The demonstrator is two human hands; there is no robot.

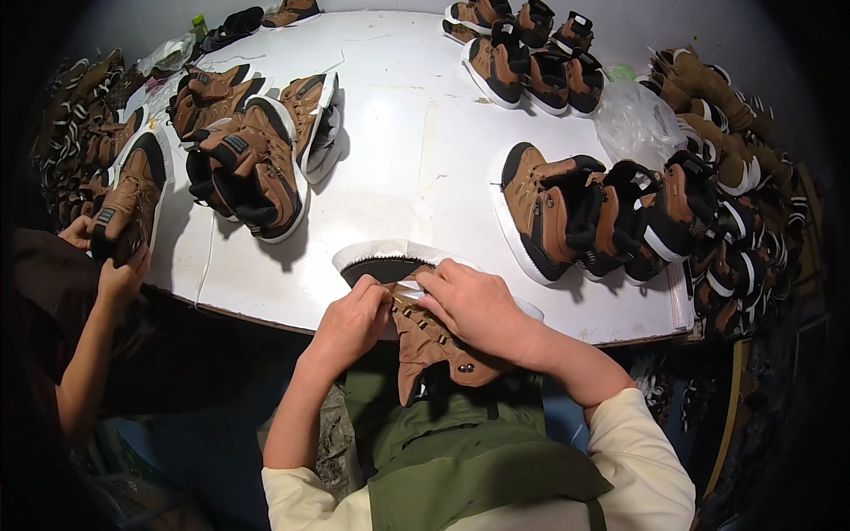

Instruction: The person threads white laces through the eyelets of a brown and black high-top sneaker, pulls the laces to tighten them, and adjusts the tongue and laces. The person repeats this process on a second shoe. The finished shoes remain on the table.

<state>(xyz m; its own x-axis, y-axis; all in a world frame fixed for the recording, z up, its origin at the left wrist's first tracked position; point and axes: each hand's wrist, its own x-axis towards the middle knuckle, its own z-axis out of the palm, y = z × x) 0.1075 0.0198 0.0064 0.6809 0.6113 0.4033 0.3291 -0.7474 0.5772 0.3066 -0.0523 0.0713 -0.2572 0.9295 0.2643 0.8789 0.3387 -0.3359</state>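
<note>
A brown lace-up boot (429, 345) with a black toe cap and white sole lies at the table's near edge, toe away from me. Its ankle part hangs over the edge above my green apron. At the boot's lacing area, my left hand (352, 320) is closed, fingertips pinched on the upper. From the other side my right hand (478, 310) pinches the same area, thumb and fingers together. Between the fingertips shows a small white piece (409, 290); whether it is lace or paper I cannot tell.
Finished-looking boots (252, 168) stand in a group on the left of the white table (381, 203), with more boots (549, 208) at right and far right. A clear plastic bag (637, 119) lies among them. At far left, another person's hands (119, 274) hold a boot. Piled shoes flank both sides.
</note>
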